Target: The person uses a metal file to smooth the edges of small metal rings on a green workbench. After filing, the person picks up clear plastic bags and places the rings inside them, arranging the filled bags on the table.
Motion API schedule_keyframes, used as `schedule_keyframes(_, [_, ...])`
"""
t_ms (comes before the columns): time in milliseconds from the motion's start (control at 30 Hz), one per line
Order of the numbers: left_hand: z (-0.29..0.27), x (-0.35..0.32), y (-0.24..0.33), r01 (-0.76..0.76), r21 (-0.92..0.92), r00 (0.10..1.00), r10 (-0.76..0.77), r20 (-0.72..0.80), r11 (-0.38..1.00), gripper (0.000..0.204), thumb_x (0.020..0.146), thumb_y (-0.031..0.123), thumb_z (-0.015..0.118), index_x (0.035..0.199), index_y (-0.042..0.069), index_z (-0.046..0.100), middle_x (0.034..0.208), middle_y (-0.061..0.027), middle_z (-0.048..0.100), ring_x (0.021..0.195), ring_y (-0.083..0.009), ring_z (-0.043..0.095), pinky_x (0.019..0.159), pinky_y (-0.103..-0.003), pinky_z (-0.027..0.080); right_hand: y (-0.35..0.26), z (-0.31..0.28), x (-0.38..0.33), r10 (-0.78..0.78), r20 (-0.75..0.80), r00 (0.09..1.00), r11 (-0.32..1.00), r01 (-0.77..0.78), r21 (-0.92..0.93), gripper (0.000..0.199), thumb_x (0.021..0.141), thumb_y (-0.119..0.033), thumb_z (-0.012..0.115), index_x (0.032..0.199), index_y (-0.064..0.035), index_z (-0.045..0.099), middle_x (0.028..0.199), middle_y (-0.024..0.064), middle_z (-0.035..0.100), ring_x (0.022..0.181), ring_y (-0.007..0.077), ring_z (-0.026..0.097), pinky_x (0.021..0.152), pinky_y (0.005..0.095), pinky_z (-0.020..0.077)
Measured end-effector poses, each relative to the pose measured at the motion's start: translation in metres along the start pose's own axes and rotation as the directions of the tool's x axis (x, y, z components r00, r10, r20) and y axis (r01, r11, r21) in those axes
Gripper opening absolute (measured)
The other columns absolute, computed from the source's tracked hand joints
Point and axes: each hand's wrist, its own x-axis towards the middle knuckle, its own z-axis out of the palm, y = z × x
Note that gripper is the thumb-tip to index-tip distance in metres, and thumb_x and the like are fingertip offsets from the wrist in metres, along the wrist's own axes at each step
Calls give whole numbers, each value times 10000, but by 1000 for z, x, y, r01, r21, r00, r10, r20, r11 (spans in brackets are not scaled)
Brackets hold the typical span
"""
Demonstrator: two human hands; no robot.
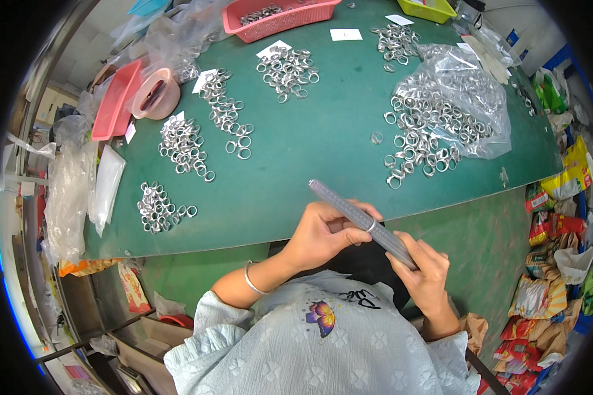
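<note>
A grey, tapered ring mandrel (342, 205) with marked lines slants across in front of me, its thin tip pointing up and left over the table edge. My right hand (425, 268) is wrapped round its thick lower end. Partway along the mandrel, a silver ring (372, 226) encircles it. My left hand (326, 230) closes on that ring, thumb and fingers at its sides. The nearest loose rings lie on the green table (290, 151): a large heap of silver rings (428, 125) at the right, partly under a clear plastic bag (471, 79).
Smaller ring piles (157, 207) stand at the left and back, several with white paper slips (346, 34). Pink baskets (280, 23), a pink bowl (157, 92) and a yellow-green basket (428, 9) sit along the far and left edges. Colourful bags (540, 296) line the floor at right.
</note>
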Motion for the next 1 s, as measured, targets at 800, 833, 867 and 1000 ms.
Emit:
schedule_keyframes(800, [-27, -9, 24, -105, 22, 993, 107, -59, 994, 329, 731, 72, 729, 1015, -53, 620, 789, -69, 593, 696, -128, 549, 626, -239, 456, -2, -15, -6, 103, 106, 989, 985, -116, 129, 263, 670, -27, 734, 916, -16, 642, 591, 81, 516, 462, 167, 483, 448, 266, 396])
schedule_keyframes(833, [-24, -9, 26, -66, 74, 998, 67, -6, 995, 315, 716, 65, 736, 991, -50, 633, 797, -64, 601, 700, -126, 554, 632, -239, 461, -3, -16, -6, 97, 105, 990, 986, -110, 123, 261, 668, -31, 736, 912, -21, 644, 589, 80, 516, 460, 172, 487, 446, 267, 397])
schedule_keyframes(867, [-20, -7, 25, -30, 127, 999, 24, 47, 991, 302, 702, 59, 744, 966, -47, 645, 805, -60, 608, 704, -123, 559, 637, -240, 467, -6, -17, -4, 85, 133, 987, 989, -100, 106, 266, 668, -35, 738, 918, -27, 646, 589, 78, 517, 459, 177, 494, 444, 273, 400])
schedule_keyframes(1000, [-4, -10, 5, 11, 125, 997, -21, 76, 992, 265, 694, 68, 750, 925, -29, 661, 875, -94, 652, 767, -147, 594, 688, -274, 488, -12, -13, 0, 71, 155, 985, 993, -84, 84, 298, 671, -53, 741, 953, -44, 645, 591, 72, 520, 455, 194, 513, 435, 292, 411])
